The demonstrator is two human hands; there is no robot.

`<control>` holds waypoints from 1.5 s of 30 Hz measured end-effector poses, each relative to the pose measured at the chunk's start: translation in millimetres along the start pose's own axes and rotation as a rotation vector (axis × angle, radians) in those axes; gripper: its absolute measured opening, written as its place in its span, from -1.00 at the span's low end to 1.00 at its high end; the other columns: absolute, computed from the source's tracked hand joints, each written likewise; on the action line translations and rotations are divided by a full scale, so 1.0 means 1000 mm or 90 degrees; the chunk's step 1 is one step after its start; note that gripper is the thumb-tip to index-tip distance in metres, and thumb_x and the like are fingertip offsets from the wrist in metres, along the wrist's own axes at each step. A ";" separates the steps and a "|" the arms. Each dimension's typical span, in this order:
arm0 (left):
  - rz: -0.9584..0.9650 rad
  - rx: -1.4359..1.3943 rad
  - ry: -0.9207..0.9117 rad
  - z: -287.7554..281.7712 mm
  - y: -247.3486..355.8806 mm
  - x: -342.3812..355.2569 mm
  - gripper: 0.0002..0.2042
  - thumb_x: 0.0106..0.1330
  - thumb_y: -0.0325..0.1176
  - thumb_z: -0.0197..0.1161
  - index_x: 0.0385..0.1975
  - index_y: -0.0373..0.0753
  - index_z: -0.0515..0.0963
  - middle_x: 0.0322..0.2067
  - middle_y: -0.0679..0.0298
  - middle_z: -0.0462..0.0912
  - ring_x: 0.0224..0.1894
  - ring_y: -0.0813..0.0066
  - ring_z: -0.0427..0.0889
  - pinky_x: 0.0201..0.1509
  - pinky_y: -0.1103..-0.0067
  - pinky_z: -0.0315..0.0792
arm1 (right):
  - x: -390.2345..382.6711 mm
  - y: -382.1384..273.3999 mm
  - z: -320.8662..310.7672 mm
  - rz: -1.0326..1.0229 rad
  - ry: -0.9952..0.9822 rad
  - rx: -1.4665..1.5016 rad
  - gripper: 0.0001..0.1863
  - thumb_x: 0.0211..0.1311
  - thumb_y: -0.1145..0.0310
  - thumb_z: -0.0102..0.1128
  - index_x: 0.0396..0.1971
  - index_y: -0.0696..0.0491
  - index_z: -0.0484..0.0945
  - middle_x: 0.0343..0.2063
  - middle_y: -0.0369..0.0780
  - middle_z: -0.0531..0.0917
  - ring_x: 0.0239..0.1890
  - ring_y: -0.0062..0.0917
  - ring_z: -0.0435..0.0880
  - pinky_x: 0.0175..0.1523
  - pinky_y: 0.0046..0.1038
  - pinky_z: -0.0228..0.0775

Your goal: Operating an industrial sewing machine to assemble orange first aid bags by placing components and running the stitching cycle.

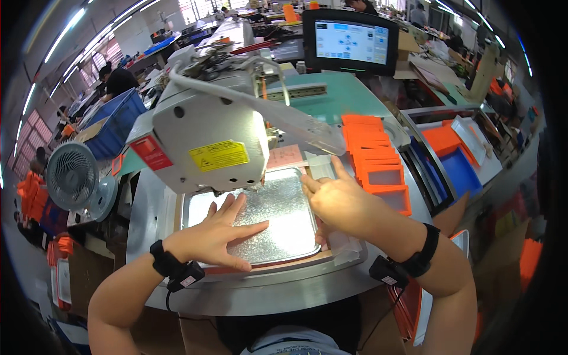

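Observation:
A shiny silver rectangular panel (278,207) with rounded corners and a raised rim lies on the work plate under the machine head. Flat on its left part rests my left hand (216,234), its fingers spread apart and holding nothing. My right hand (337,198) is at the panel's right edge, with one finger stretched away from the rest. Its bent fingertips touch the rim, and some fingers are partly hidden behind the hand. The grey sewing machine head (207,139) hangs over the panel's far left corner and hides it.
Orange rectangular frames (376,160) are stacked right of the panel. A monitor (349,41) stands at the far side. On the left are a fan (74,171) and a blue crate (112,124). An open drawer (455,160) at right holds orange and blue pieces. Other people work farther off.

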State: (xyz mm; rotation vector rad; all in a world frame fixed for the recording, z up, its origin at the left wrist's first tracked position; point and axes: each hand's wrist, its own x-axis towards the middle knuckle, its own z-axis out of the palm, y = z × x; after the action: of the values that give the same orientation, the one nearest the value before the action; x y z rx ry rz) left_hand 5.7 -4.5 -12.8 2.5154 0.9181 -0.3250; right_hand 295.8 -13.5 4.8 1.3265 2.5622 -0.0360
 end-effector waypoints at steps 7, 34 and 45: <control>-0.006 -0.016 -0.002 0.003 -0.002 0.001 -0.09 0.03 0.40 0.32 0.42 0.20 0.25 0.40 -0.50 -0.32 0.46 -0.54 -0.41 0.46 -0.13 -0.26 | -0.002 -0.003 -0.005 0.016 -0.003 0.008 0.15 -0.34 -0.11 0.57 0.27 0.27 0.34 0.40 -0.10 0.29 0.29 -0.32 0.47 0.45 0.20 -0.05; 0.013 -0.042 0.021 0.009 -0.006 -0.004 -0.08 0.03 0.40 0.30 0.44 0.22 0.22 0.42 -0.47 -0.32 0.47 -0.53 -0.38 0.41 -0.27 -0.33 | -0.004 0.005 0.002 -0.068 0.056 -0.032 0.16 -0.27 -0.27 0.44 0.27 0.28 0.35 0.37 0.00 0.30 0.27 -0.31 0.48 0.46 0.16 -0.08; 0.030 -0.004 0.040 0.011 -0.004 -0.003 -0.13 0.11 0.41 0.20 0.45 0.25 0.18 0.39 -0.53 -0.21 0.46 -0.54 -0.28 0.42 -0.24 -0.23 | -0.006 0.009 0.008 -0.079 0.082 0.008 0.17 -0.32 -0.25 0.46 0.26 0.28 0.35 0.36 -0.02 0.33 0.28 -0.30 0.48 0.45 0.23 -0.15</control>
State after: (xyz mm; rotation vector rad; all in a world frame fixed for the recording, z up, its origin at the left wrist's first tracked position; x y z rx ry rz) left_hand 0.1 -8.3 -22.5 2.5505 0.8817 -0.2294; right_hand 308.5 -14.2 -0.8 1.2091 2.7545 0.0100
